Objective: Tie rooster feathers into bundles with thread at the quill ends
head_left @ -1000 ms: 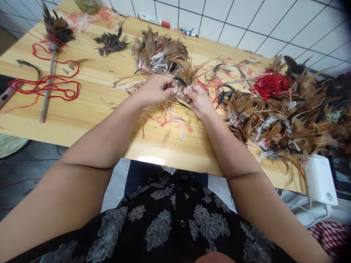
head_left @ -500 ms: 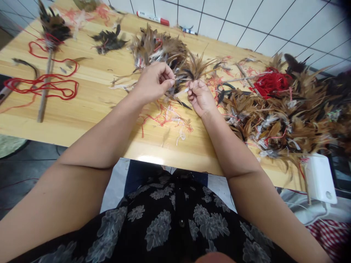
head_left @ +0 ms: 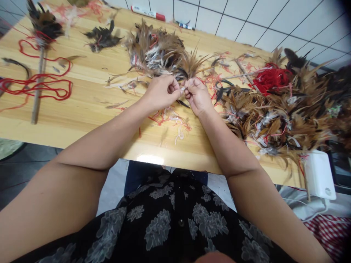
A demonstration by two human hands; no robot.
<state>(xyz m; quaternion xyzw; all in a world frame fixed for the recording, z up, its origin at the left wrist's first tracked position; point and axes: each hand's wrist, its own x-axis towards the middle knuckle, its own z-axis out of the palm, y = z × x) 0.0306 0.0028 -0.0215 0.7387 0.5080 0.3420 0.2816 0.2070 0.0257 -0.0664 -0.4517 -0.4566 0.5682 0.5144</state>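
My right hand [head_left: 197, 96] is closed in a pinch around the base of a small bunch of brown feathers [head_left: 192, 66], whose tips fan up and away from me. My left hand [head_left: 164, 92] is closed too, its thumb and forefinger pinching a thin white strip [head_left: 183, 88] at the base of that bunch. The fingertips of both hands nearly touch. Just beyond my left hand lies a large heap of brown and grey feathers [head_left: 157, 47]. Red and white thread scraps [head_left: 171, 118] lie on the wooden table [head_left: 93, 120] below my hands.
To the right are a big pile of feather bunches [head_left: 274, 113], a red thread bundle [head_left: 271, 80] and a white box-shaped device [head_left: 320, 175]. At left, red cord [head_left: 59, 95] crosses a feathered stick [head_left: 38, 87]. Markers [head_left: 148, 13] lie along the tiled wall [head_left: 246, 22].
My left hand has moved right and slightly toward me, up to my right hand, and now pinches the white strip. My right hand still holds the feather bunch. The view has shifted slightly.
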